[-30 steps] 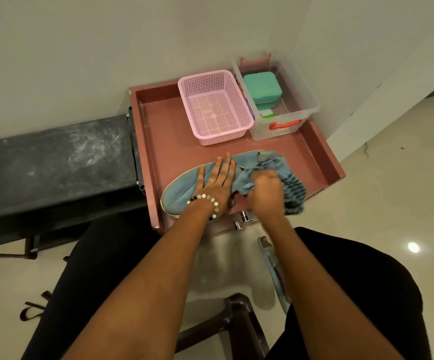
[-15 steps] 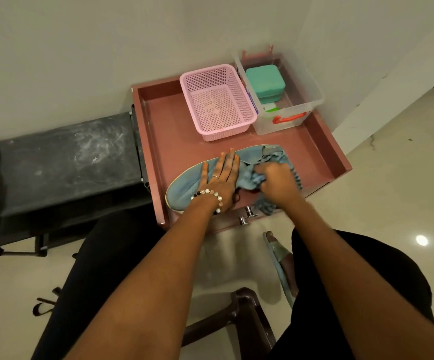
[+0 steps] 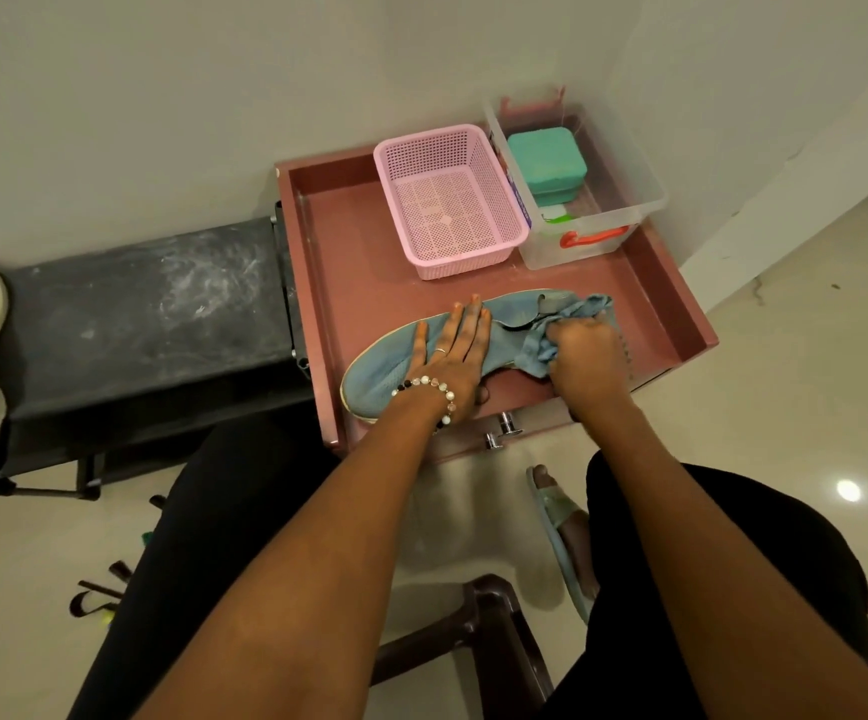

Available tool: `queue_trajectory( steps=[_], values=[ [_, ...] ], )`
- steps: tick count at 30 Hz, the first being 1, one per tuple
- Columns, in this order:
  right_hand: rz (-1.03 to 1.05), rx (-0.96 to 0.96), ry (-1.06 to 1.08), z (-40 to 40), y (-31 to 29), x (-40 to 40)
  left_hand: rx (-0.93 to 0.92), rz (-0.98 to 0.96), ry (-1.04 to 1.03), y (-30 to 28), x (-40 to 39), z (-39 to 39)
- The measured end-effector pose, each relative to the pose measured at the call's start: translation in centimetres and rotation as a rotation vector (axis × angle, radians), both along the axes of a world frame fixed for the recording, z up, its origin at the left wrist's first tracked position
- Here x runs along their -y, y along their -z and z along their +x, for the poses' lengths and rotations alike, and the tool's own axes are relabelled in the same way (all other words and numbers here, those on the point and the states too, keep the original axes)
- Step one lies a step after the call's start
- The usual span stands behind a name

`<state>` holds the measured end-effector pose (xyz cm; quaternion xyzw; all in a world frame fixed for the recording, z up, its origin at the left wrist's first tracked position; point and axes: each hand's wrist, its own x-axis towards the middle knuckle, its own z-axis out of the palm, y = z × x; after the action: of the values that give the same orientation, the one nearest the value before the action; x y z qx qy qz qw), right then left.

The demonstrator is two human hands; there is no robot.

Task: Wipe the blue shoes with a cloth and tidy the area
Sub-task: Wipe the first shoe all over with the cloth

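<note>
Blue shoe held flat and wiped in the red tray.

The left hand [image 3: 447, 358] lies open on the light blue shoe [image 3: 385, 371]; at 3 o'clock of it the right hand [image 3: 585, 356] grips a crumpled blue cloth [image 3: 567, 317] at the heel.

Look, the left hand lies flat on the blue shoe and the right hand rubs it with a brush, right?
Not a brush. In the head view the right hand grips a cloth against the shoe. The left hand does lie flat on it.
</note>
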<state>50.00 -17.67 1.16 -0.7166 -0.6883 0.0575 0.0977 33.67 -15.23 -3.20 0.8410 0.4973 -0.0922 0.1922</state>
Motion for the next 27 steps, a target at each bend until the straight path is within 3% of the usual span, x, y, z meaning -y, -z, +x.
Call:
queue_trajectory(
  steps=[3, 8, 13, 15, 18, 20, 23, 27],
  values=[
    [-0.073, 0.069, 0.078, -4.5, -0.4, 0.0, -0.021, 0.033, 0.014, -0.2, 0.2, -0.1],
    [-0.201, -0.138, -0.032, -1.8, -0.5, -0.2, -0.022, 0.029, 0.022, -0.1, 0.1, -0.1],
    [-0.175, 0.088, 0.103, -0.3, -0.4, -0.6, -0.001, 0.010, 0.003, 0.0, 0.0, 0.1],
    [-0.199, 0.031, 0.107, -3.2, -0.2, -0.1, -0.012, 0.026, 0.013, 0.0, 0.0, 0.0],
    [-0.155, -0.247, 0.023, -3.6, -0.5, 0.7, -0.018, 0.026, 0.020, 0.1, 0.0, 0.0],
    [-0.178, -0.618, 0.051, -1.5, -1.7, 0.8, -0.002, 0.010, 0.022, 0.0, 0.0, -0.1],
    [-0.214, -1.248, 0.514, 1.6, -3.4, 1.5, 0.004, -0.006, 0.017, 0.0, -0.2, 0.0],
    [0.031, -1.658, 1.068, 4.2, -4.0, 2.8, -0.019, 0.021, 0.019, -0.2, 0.0, -0.1]
  ],
)
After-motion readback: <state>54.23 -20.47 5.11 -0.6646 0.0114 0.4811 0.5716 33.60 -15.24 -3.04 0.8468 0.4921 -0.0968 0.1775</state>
